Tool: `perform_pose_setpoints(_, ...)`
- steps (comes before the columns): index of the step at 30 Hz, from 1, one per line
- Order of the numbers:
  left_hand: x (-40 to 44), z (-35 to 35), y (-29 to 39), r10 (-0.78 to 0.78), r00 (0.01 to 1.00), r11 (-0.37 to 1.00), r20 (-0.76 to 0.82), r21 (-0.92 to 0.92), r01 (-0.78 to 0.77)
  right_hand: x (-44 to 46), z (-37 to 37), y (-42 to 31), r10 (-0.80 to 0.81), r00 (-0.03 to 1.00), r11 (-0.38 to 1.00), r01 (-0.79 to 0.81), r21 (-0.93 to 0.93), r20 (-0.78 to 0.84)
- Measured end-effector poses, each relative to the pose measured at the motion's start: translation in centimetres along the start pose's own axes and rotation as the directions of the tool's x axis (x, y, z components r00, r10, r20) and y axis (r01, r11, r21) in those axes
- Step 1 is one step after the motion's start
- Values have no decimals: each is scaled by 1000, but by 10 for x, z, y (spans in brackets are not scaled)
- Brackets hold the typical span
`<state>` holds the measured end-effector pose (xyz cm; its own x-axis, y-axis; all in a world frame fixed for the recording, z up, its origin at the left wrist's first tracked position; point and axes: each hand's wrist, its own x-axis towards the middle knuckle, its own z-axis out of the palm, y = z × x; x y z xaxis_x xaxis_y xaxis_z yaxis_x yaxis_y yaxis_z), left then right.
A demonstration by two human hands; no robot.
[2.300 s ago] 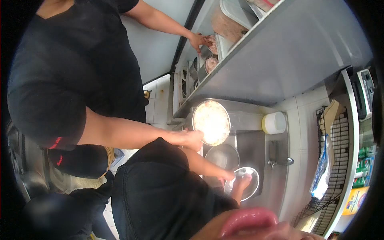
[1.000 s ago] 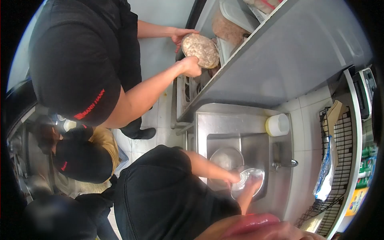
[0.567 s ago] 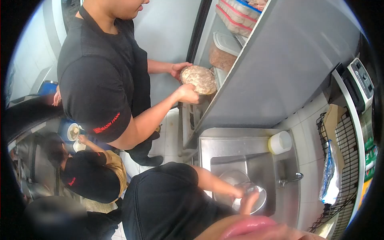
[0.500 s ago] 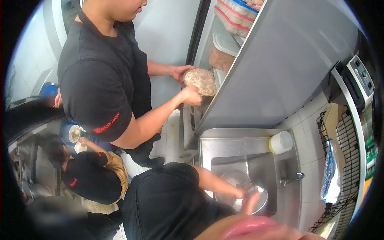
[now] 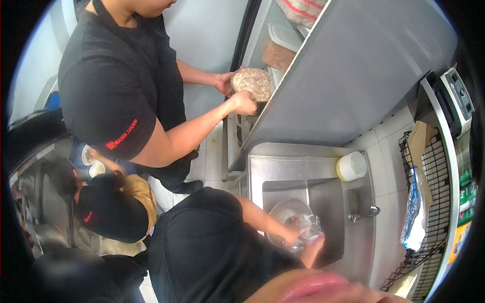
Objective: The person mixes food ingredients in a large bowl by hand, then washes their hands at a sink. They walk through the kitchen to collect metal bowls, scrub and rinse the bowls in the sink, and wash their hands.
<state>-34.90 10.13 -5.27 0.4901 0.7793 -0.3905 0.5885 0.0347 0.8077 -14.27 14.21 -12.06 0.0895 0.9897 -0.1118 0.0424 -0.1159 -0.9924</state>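
Note:
My left hand [image 5: 290,234] is down in the steel sink [image 5: 328,194], its fingers closed at the near side of a clear, shiny container [image 5: 309,227]. My right hand [image 5: 314,247] grips the same container from its lower side. Glare and blur hide its exact shape. Beneath and behind it, a round metal bowl [image 5: 284,208] rests in the basin. My left hand is over the bowl's edge, and its fingertips are partly hidden.
A white tub [image 5: 351,166] stands on the sink's far corner, near the tap [image 5: 365,214]. A co-worker [image 5: 121,86] holds a bowl of pale food [image 5: 251,84] beside the open fridge door [image 5: 348,70]. Another person [image 5: 113,207] crouches behind. A wire rack [image 5: 435,187] lines the right.
Both my hands have turned the shiny container, whose round rim faced right before. The view has shifted slightly. The co-worker still holds the bowl of food at the fridge.

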Motion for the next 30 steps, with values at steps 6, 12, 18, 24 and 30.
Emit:
perform_pose_setpoints(6, 1, -60, 19, 377, 826, 480, -418, -675, -560, 3, 13, -28, 447, 890, 846, -387, 367, -90)
perform_pose_setpoints(12, -96, -202, 68, 646, 575, -283, -502, -857, -431, -17, 40, -55, 413, 865, 906, -358, 226, -284)
perform_pose_setpoints(18, -98, -229, 69, 637, 638, 49, -433, -803, -593, -26, 58, -68, 470, 844, 873, -404, 272, -257)
perform_pose_setpoints(24, 14, -65, 10, 310, 936, 935, -169, 233, -268, -17, 43, -47, 271, 955, 920, -221, 324, -120)
perform_pose_setpoints(30, 17, -9, -13, 153, 964, 956, -218, 280, -89, -16, 71, -76, 467, 860, 848, -369, 381, -206)
